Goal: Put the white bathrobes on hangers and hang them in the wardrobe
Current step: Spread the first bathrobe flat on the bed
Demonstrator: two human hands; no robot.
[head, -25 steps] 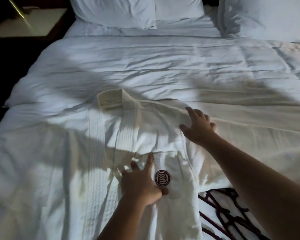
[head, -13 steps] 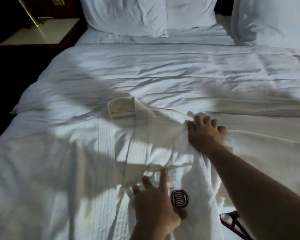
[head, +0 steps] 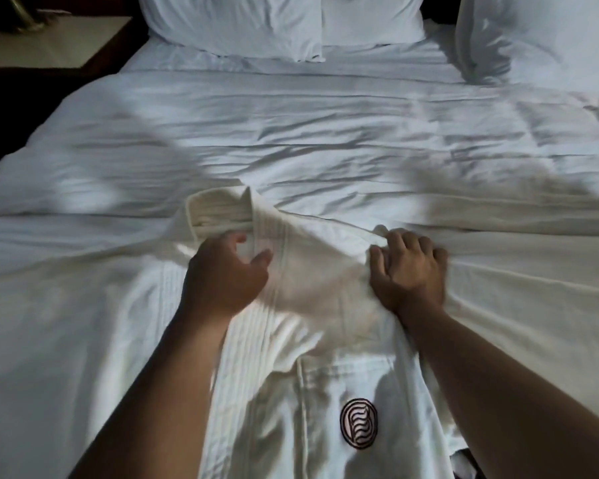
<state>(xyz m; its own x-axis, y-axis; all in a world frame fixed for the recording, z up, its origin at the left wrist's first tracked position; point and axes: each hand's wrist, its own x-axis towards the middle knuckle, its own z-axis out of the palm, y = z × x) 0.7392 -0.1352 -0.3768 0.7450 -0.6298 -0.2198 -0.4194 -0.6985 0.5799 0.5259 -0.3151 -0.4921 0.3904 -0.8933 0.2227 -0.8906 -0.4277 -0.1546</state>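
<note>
Rumpled white bed (head: pixel 291 133) carries a white bathrobe (head: pixel 325 285); left grip (head: pixel 227 274) clutches its collar (head: pixel 218 209), right grip (head: pixel 410 271) bunches its shoulder cloth.

Flat duvet (head: pixel 291 140) lies beyond the robe (head: pixel 319 295), bounded by pillows (head: pixel 236 25) farther beyond; nightstand (head: pixel 56 39) far left of robe.

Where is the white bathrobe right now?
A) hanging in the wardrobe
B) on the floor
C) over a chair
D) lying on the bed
D: the bathrobe lies spread out on the bed, with the left hand and the right hand gripping it near the collar.
</note>
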